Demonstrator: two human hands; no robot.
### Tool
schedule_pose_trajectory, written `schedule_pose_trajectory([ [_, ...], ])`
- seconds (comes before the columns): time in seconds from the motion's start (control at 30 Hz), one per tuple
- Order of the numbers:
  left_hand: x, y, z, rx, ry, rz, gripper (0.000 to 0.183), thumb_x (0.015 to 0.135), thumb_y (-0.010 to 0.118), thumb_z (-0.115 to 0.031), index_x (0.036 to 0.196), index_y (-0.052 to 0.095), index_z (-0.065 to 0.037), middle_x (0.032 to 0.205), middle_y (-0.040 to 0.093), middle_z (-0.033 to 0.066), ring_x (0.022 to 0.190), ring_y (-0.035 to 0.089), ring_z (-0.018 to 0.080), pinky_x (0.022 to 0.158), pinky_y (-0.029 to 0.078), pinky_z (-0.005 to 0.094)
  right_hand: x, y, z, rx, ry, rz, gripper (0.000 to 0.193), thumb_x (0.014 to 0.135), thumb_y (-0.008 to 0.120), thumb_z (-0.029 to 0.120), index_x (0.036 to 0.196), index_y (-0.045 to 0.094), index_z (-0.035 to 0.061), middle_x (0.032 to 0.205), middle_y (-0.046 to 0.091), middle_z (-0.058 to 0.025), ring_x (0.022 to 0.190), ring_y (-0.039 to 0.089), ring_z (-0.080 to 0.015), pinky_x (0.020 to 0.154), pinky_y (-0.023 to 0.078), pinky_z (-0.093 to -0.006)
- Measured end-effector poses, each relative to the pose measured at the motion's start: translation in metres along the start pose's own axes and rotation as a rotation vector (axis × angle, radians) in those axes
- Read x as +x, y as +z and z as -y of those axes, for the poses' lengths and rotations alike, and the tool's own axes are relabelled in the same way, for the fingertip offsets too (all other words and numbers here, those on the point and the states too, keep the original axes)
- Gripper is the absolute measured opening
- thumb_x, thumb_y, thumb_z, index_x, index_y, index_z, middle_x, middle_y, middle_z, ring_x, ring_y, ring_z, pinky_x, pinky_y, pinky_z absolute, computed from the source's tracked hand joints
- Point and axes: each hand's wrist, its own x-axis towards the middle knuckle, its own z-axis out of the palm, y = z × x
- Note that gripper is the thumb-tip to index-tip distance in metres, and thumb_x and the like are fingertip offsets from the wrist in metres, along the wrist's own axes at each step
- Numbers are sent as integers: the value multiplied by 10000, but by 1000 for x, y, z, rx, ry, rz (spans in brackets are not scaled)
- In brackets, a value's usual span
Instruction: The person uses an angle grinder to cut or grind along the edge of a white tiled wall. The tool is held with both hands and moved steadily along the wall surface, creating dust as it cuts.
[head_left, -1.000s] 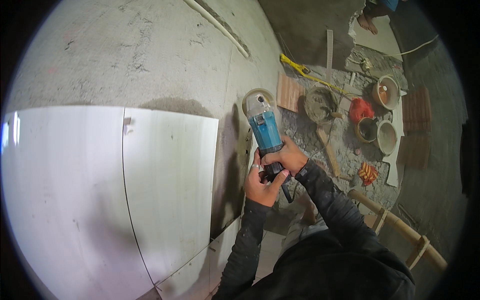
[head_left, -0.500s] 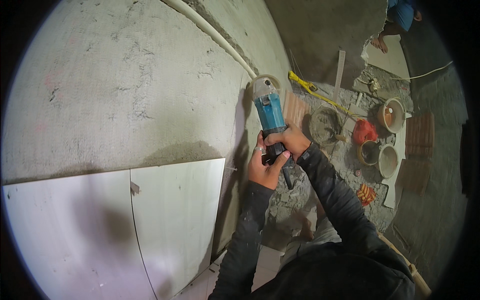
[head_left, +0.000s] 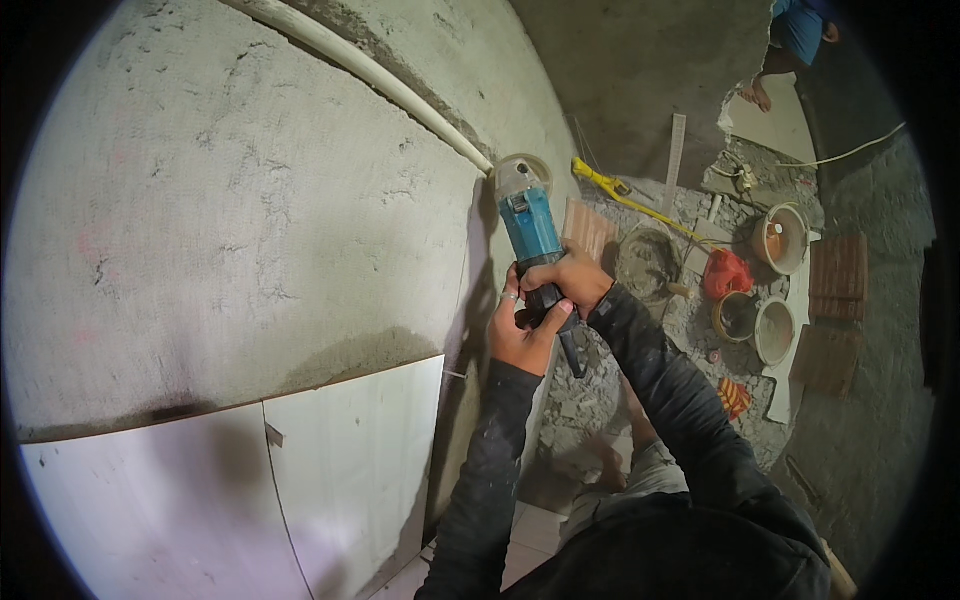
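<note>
Both my hands hold an angle grinder [head_left: 530, 225] with a teal body, a black rear grip and a pale guarded disc at its far end. My left hand [head_left: 522, 335] is wrapped round the rear of the grip from the left, thumb laid over it. From the right, my right hand [head_left: 570, 280] closes over the grip further forward. The disc end is close to the bare plaster wall [head_left: 330, 200], beside the lower end of a white pipe [head_left: 390, 85]; whether it touches cannot be made out. A black cord stub [head_left: 572, 355] hangs from the grinder's rear.
White tiles [head_left: 350, 440] cover the lower wall at left. Rubble lies on the floor at right, with a yellow tool [head_left: 600, 180], a mortar bucket [head_left: 645, 260], a red bag [head_left: 727, 273], bowls [head_left: 775, 330] and brown tiles [head_left: 838, 278]. Another person's bare foot [head_left: 757, 95] shows at upper right.
The view has shifted, so the wall tiles sit lower and the pipe further left. The grinder appears slightly left of before, still in both hands.
</note>
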Motion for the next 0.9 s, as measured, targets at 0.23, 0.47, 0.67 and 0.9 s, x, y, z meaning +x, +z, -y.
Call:
schedule_pose_trajectory([
  [0.23, 2, -3, -4, 90, 19, -13, 790, 891, 875, -175, 1539, 471, 26, 1255, 624, 74, 1103, 629, 128, 895, 560, 282, 12, -2, -6, 0, -12, 111, 276, 750, 755, 29, 1014, 721, -42, 925, 747, -112, 803, 731, -208, 784, 607, -353],
  [0.47, 1, -8, -2, 120, 11, -25, 807, 882, 883, -201, 1530, 473, 51, 1257, 634, 90, 1085, 635, 127, 863, 563, 268, 10, 0, -8, -6, 2, 54, 296, 732, 766, 17, 1014, 705, -49, 908, 733, -124, 776, 729, -225, 762, 620, -361],
  [0.67, -2, -13, 1, 106, -13, -32, 788, 877, 891, -209, 1515, 500, 36, 1225, 621, 71, 1044, 633, 124, 844, 552, 264, 15, 1, -18, -22, 7, 87, 309, 737, 762, 23, 1035, 709, -39, 929, 742, -113, 796, 730, -213, 767, 617, -354],
  [0.9, -8, -15, -1, 88, -44, -27, 783, 889, 882, -211, 1511, 491, 59, 1239, 617, 73, 1078, 622, 114, 846, 545, 255, 8, 7, -14, -11, 25, 78, 298, 749, 756, 28, 1037, 704, -27, 943, 750, -102, 807, 727, -203, 773, 608, -351],
])
